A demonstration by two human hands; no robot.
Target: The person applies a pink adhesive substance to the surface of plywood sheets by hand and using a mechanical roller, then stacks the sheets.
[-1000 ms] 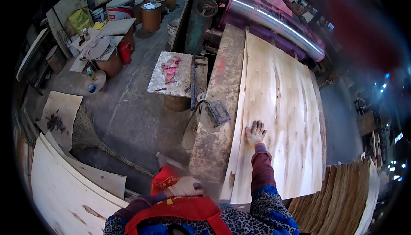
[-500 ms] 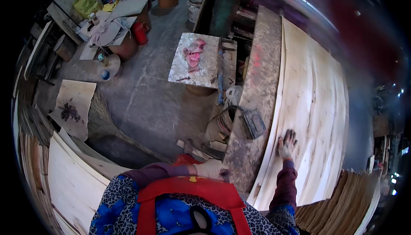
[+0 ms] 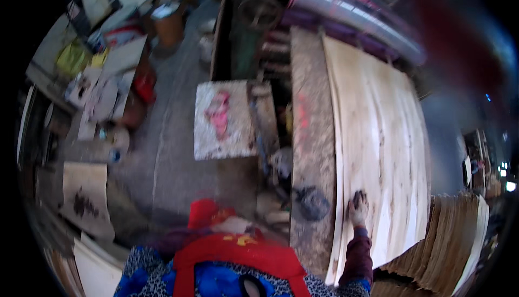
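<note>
My right hand [image 3: 358,209] lies on a broad pale wood veneer sheet [image 3: 386,140], near its left side. The fingers look stretched out and dark-stained, and nothing is in them. Under the sheet's left edge, more thin edges show. The sheet rests on a worn, stained bench [image 3: 313,151], whose bare strip runs along its left. My left hand [image 3: 253,230] is low in front of my red apron [image 3: 232,251], left of the bench. It is smeared by motion and partly hidden by the apron, so its fingers cannot be made out.
A dark lump-like object [image 3: 313,204] sits on the bench strip. Beyond the sheet is a long shiny pinkish-purple roller [image 3: 357,18]. A red-stained square board [image 3: 224,118] stands left of the bench. Stacked veneer [image 3: 448,243] is at the lower right. Cluttered drums stand far left.
The view has shifted, and the surroundings are blurred. My left hand has drawn back left from the bench edge towards my apron. My right hand remains on the veneer sheet.
</note>
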